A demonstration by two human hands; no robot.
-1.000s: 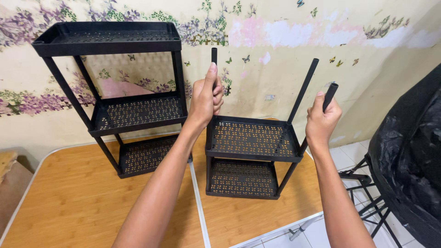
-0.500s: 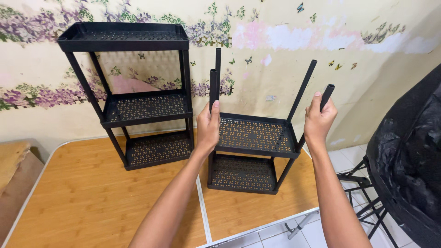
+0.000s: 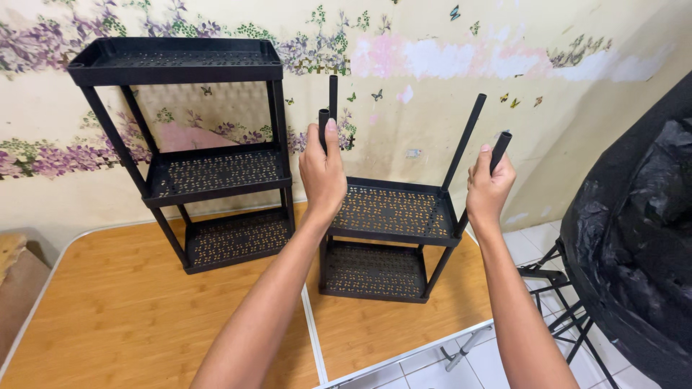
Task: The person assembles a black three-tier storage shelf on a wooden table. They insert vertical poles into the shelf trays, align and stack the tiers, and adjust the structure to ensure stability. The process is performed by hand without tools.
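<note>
2 hands clenched on rack's front posts: left hand (image 3: 322, 173) higher than 0.5 s ago, right hand (image 3: 488, 189) unchanged, frame centre.

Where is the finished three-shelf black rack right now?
The three-shelf rack stands on the wooden table against the flowered wall, left of the unfinished two-shelf rack.

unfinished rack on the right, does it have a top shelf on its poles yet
No, the unfinished rack has only two shelves, and its four upright poles end bare above them.
</note>
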